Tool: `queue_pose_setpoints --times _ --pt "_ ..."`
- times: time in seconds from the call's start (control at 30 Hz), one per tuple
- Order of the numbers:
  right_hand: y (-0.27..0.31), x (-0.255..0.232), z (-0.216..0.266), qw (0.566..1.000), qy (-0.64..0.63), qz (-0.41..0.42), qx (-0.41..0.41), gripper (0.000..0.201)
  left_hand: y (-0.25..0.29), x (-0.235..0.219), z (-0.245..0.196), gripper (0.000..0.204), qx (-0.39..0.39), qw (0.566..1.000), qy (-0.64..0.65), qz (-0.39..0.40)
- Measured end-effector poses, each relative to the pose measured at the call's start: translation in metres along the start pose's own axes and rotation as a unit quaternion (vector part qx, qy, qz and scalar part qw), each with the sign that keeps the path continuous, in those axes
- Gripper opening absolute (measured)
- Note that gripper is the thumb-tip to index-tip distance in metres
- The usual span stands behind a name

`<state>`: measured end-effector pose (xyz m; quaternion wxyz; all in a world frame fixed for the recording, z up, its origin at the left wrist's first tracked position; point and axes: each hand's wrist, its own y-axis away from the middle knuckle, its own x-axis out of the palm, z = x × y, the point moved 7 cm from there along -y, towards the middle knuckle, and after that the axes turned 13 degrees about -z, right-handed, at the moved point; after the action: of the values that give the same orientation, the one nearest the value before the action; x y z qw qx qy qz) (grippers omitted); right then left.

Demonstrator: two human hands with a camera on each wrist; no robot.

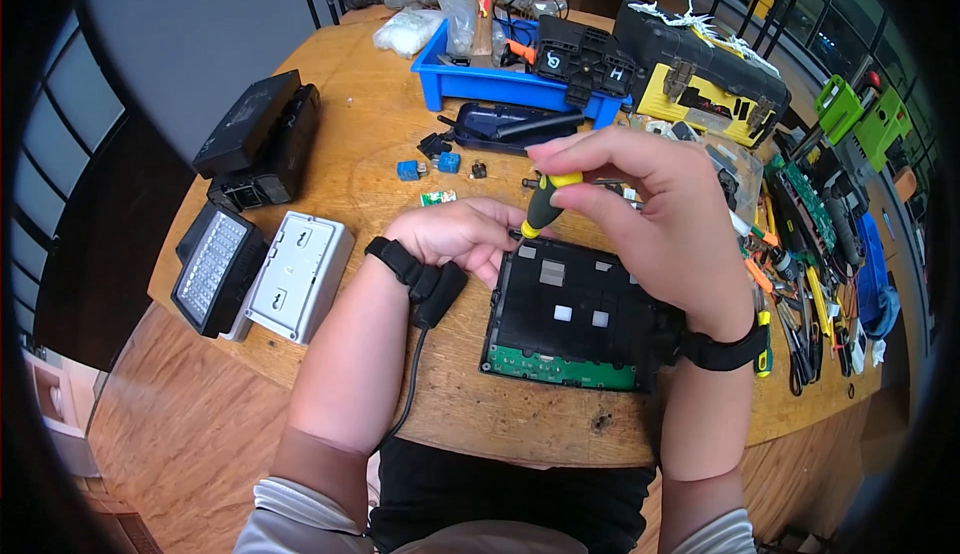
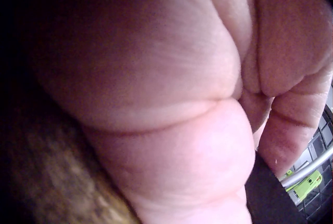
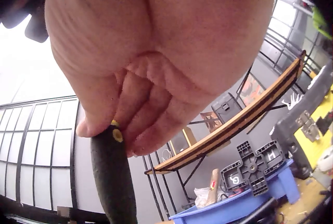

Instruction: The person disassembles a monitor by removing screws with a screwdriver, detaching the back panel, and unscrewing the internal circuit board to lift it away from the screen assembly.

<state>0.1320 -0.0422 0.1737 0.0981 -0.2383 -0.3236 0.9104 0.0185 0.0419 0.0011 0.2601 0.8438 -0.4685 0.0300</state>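
Observation:
My right hand (image 1: 665,214) pinches the yellow and dark green handle of a screwdriver (image 1: 541,204) between thumb and fingertips, its lower end angled down at the panel's upper left corner. In the right wrist view, the dark handle (image 3: 112,174) points down from the fingers. A black rectangular panel (image 1: 530,299) with silvery patches and a green circuit board strip (image 1: 560,367) along its near edge lies on the table. My left hand (image 1: 455,232) grips that same upper left corner, its fingertips partly hidden. Its palm and curled fingers (image 2: 294,104) fill most of the left wrist view.
Left of the panel are a white box (image 1: 300,274), a lamp with a lens grid (image 1: 217,264) and black cases (image 1: 255,139). Behind it stand a blue bin (image 1: 440,84) and a black and yellow toolbox (image 1: 700,84). Tools including pliers (image 1: 795,339) crowd the right side.

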Motion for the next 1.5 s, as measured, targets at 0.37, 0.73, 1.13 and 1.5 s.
queue_pose_setpoints --times 0.37,0.73,1.13,1.5 --pt "-0.002 -0.001 0.011 0.994 0.051 -0.043 -0.084 0.010 0.001 -0.004 0.001 0.042 -0.005 0.998 -0.058 -0.038" --pt "-0.003 -0.007 -0.015 0.998 -0.058 0.011 0.022 0.019 -0.015 -0.009 0.012 0.045 0.014 0.999 0.013 0.039" --pt "-0.004 -0.003 0.000 0.996 -0.015 -0.019 -0.091 0.013 0.019 0.012 -0.017 0.047 -0.039 0.992 -0.080 -0.091" --pt "-0.003 0.000 -0.010 0.997 -0.063 -0.049 -0.015 0.021 0.006 0.008 -0.008 0.049 0.001 1.000 -0.022 0.001"
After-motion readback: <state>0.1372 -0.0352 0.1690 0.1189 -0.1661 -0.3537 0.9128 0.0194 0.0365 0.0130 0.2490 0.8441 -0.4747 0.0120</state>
